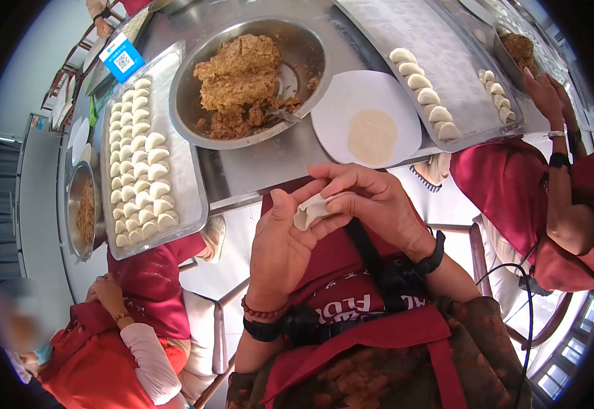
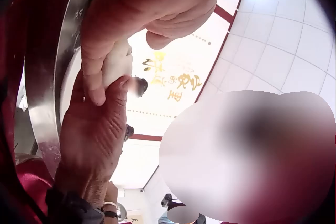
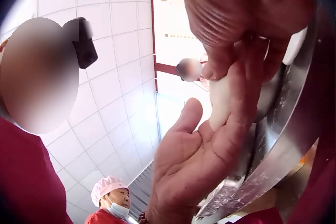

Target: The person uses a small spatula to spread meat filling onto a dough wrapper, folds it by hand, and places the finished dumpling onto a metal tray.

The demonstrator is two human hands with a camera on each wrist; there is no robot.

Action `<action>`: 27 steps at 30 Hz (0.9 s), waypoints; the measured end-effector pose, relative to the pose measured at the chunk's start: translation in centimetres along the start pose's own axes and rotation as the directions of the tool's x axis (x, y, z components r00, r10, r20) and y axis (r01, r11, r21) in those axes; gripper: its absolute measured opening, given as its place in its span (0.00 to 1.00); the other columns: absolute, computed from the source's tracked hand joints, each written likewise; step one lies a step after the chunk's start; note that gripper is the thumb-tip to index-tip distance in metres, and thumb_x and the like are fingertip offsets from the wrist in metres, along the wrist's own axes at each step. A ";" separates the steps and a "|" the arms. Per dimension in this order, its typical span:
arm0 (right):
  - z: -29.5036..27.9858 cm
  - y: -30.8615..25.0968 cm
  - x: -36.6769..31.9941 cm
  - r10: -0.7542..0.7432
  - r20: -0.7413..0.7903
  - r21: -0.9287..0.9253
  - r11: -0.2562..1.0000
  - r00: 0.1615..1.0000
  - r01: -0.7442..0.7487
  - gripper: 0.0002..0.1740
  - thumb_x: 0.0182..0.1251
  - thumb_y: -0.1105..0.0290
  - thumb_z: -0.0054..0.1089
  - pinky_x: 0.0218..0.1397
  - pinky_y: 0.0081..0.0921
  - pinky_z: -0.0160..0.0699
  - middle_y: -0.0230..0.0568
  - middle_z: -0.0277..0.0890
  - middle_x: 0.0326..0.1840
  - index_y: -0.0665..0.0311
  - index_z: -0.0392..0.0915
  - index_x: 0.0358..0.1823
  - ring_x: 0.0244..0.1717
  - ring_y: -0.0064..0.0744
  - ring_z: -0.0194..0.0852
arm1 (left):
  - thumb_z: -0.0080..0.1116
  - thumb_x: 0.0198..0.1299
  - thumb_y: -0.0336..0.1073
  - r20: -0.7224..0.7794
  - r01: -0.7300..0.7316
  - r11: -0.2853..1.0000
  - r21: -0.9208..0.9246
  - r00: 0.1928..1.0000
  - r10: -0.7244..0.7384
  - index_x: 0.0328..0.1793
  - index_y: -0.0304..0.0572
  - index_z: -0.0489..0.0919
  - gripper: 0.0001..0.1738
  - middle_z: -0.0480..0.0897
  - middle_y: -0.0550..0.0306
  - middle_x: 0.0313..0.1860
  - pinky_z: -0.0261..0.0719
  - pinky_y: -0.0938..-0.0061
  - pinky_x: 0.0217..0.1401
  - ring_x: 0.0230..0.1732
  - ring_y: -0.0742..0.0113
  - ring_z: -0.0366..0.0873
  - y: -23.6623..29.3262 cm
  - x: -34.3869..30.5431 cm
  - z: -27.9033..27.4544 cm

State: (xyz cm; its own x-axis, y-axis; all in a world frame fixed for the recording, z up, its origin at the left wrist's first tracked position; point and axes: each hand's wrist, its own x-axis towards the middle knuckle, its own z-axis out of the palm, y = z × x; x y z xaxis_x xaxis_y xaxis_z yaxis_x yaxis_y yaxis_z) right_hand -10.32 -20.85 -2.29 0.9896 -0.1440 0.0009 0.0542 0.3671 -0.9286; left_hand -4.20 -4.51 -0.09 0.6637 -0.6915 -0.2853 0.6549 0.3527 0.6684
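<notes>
A folded piece of white dough (image 1: 314, 210) is held in front of the apron, past the table's near edge. My left hand (image 1: 283, 249) is palm up, its extended fingers under the dough and its thumb standing apart. With thumb and fingertips my right hand (image 1: 385, 208) pinches the dough's right end. In the left wrist view the dough (image 2: 118, 64) shows pale between the two hands; the right wrist view has it (image 3: 219, 103) lying along the left fingers (image 3: 239, 108). Whether it holds filling cannot be seen.
A flat round wrapper (image 1: 372, 136) lies on a white plate (image 1: 331, 109). Beside it stands a steel bowl of filling (image 1: 239, 75). Trays of dumplings (image 1: 191, 184) (image 1: 471, 140) flank these on both sides. People in red sit left and right.
</notes>
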 end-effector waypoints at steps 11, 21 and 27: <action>0.4 -0.7 -0.2 0.040 0.035 -0.254 0.967 0.999 -0.030 0.09 0.64 0.77 0.66 0.58 0.23 0.80 0.42 0.81 0.59 0.64 0.84 0.45 0.54 0.25 0.81 | 0.34 0.78 0.57 0.092 0.071 0.993 0.092 0.993 -0.080 0.67 0.16 0.67 0.40 0.76 0.39 0.62 0.80 0.59 0.66 0.62 0.55 0.79 0.5 -0.3 -1.0; -0.1 0.9 -0.4 -0.051 0.048 -0.275 0.959 0.998 0.063 0.07 0.66 0.74 0.65 0.55 0.24 0.82 0.44 0.83 0.56 0.65 0.84 0.45 0.52 0.26 0.83 | 0.21 0.76 0.63 0.068 0.146 0.969 0.197 0.984 -0.162 0.66 0.17 0.69 0.47 0.79 0.38 0.61 0.82 0.55 0.64 0.62 0.53 0.79 1.0 0.2 -0.7; 0.1 0.6 -0.3 -0.038 0.067 -0.288 0.956 0.997 0.056 0.08 0.66 0.74 0.65 0.55 0.24 0.81 0.44 0.83 0.56 0.67 0.83 0.45 0.52 0.28 0.83 | 0.19 0.76 0.64 0.028 0.194 0.972 0.132 0.980 -0.199 0.65 0.19 0.69 0.47 0.79 0.38 0.60 0.83 0.54 0.63 0.61 0.52 0.80 0.8 0.4 -1.3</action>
State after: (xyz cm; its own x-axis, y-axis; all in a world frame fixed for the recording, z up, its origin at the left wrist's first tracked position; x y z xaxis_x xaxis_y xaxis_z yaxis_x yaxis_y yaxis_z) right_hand -10.58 -20.52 -2.84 0.9935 -0.0961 0.0608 0.0684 0.0785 -0.9946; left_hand -2.95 -3.66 -0.54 0.5093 -0.7656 -0.3931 0.7176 0.1256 0.6850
